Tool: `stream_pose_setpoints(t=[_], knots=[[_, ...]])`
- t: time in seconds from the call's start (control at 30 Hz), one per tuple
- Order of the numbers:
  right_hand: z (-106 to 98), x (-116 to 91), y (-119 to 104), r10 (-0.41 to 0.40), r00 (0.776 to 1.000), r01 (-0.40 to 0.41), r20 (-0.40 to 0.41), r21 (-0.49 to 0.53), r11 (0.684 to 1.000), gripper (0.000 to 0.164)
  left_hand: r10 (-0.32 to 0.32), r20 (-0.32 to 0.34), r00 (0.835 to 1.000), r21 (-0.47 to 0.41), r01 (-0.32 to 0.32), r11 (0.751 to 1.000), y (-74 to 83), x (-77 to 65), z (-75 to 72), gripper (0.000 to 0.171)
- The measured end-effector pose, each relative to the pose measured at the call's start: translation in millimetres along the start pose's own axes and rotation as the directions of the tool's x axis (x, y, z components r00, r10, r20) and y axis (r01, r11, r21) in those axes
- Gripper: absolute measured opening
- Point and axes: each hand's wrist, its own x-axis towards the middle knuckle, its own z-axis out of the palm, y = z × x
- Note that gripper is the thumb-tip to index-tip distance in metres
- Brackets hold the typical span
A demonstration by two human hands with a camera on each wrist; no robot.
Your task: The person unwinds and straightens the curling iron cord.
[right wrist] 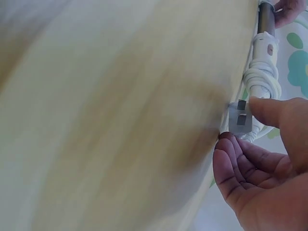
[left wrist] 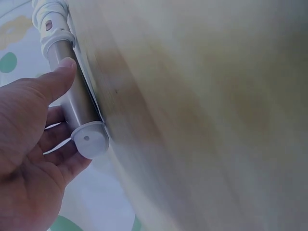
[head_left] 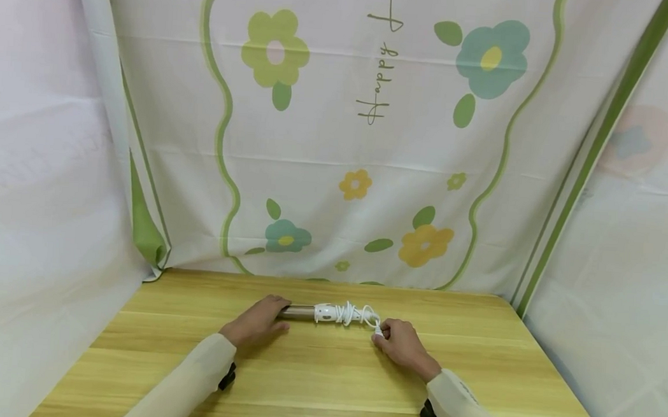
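Observation:
A curling iron (head_left: 325,313) lies crosswise near the far side of the table, its white handle to the right and its brownish metal barrel (left wrist: 79,103) to the left. White cord (right wrist: 260,79) is wound in several loops about the handle. My left hand (head_left: 258,322) grips the barrel near its pale end cap (left wrist: 91,139), thumb on one side and fingers on the other. At the handle end, my right hand (head_left: 403,343) pinches the cord's white plug (right wrist: 240,120) between thumb and fingers. Two flat prongs show on the plug in the right wrist view.
The wood-grain table (head_left: 323,380) reaches back to a white cloth (head_left: 327,131) printed with flowers. More cloth hangs along the left and right sides. Dark straps (head_left: 429,415) show below the sleeves.

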Motion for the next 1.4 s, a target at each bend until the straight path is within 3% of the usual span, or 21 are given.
stream_pose_setpoints(t=[0.17, 0.53, 0.77, 1.07, 1.2, 1.4], knots=[[-1, 2, -1, 0.083, 0.996, -0.084, 0.018, 0.089, 0.992, 0.022, 0.020, -0.018, 1.000, -0.004, -0.020, 1.000, 1.1, 5.0, -1.0, 0.048], [-4, 2, -9, 0.167, 0.986, -0.165, 0.003, 0.129, 0.978, 0.016, -0.009, 0.014, 1.000, -0.010, 0.009, 1.000, 0.4, 13.5, 2.8, 0.041], [-4, 3, -7, 0.251, 0.968, -0.244, -0.004, 0.217, 0.945, 0.020, -0.015, 0.003, 1.000, -0.019, 0.016, 1.000, -0.6, 15.6, 1.4, 0.028], [-3, 0, -7, 0.286, 0.958, -0.276, 0.009, 0.297, 0.914, 0.021, -0.017, 0.021, 1.000, 0.006, 0.017, 1.000, 0.1, 13.5, 2.5, 0.022], [-3, -2, -6, 0.283, 0.959, -0.272, 0.010, 0.306, 0.912, 0.019, 0.008, 0.024, 1.000, 0.021, -0.009, 1.000, 0.3, 12.5, 2.2, 0.020], [-3, -2, -2, 0.278, 0.960, -0.269, 0.017, 0.307, 0.913, 0.019, 0.073, -0.014, 0.997, -0.031, -0.073, 0.997, -0.3, 8.7, -0.8, 0.018]])
